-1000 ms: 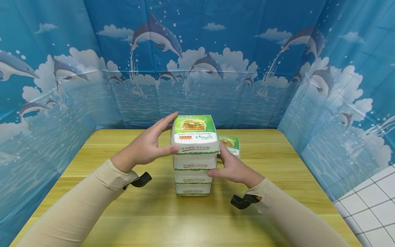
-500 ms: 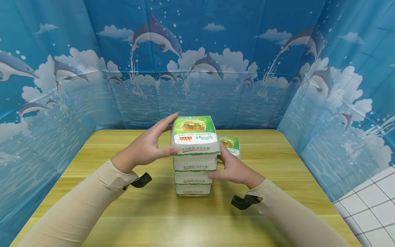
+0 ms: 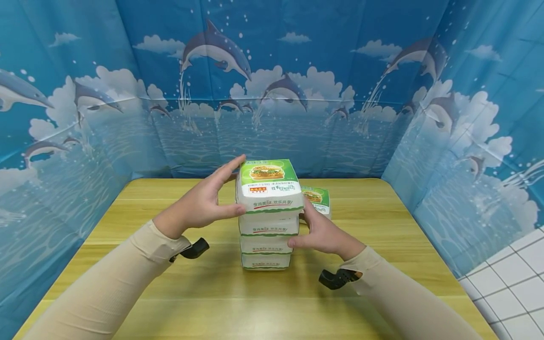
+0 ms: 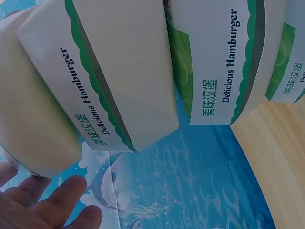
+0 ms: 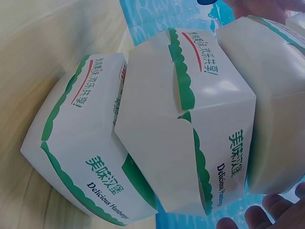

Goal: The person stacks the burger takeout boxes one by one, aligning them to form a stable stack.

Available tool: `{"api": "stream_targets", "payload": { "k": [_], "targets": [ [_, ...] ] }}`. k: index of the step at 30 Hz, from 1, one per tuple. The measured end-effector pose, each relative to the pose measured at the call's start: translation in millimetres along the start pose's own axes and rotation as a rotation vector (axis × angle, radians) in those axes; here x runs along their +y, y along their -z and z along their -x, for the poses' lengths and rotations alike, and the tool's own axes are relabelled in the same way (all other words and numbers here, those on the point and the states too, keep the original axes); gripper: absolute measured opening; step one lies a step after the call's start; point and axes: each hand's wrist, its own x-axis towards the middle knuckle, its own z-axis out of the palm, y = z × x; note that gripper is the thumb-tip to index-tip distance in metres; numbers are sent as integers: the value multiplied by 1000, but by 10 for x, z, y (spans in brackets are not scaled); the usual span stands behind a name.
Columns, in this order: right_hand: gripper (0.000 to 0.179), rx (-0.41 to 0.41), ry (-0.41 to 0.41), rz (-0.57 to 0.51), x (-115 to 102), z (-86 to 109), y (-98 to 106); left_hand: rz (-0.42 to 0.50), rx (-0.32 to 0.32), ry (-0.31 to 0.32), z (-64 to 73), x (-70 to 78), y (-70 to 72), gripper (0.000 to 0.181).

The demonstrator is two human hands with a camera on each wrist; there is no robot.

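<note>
Several white-and-green hamburger boxes form a stack. The top box (image 3: 268, 186), printed with a burger, sits offset a little to the right of those below. At its left side is my left hand (image 3: 197, 205), thumb along the front corner and fingers toward the back. My right hand (image 3: 325, 231) grips the stack's right side; its thumb touches a lower box (image 3: 265, 244), and its fingers are partly hidden behind the boxes. In the left wrist view, fingers (image 4: 66, 198) lie against the end box. Fingertips (image 5: 257, 217) show beside the boxes in the right wrist view.
Another hamburger box (image 3: 319, 200) stands behind the stack to the right, partly covered by my right hand. Everything rests on a wooden table (image 3: 170, 293). A blue dolphin curtain (image 3: 272, 127) hangs around the table's back and sides. White tiles (image 3: 514, 278) show at the right.
The top box has shifted very slightly to the right on the stack. Both hands keep nearly the same position.
</note>
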Motion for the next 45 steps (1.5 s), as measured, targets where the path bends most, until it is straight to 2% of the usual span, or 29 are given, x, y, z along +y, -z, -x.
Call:
{"api": "stream_targets", "payload": {
  "k": [11, 27, 45],
  "targets": [
    [106, 6, -4, -1, -1, 20, 10, -7, -26, -1, 4, 17, 0, 97],
    [112, 25, 21, 12, -22, 21, 29, 9, -8, -18, -12, -10, -13, 101],
    [122, 76, -17, 1, -29, 59, 150, -3, 9, -8, 5, -29, -7, 106]
  ]
}}
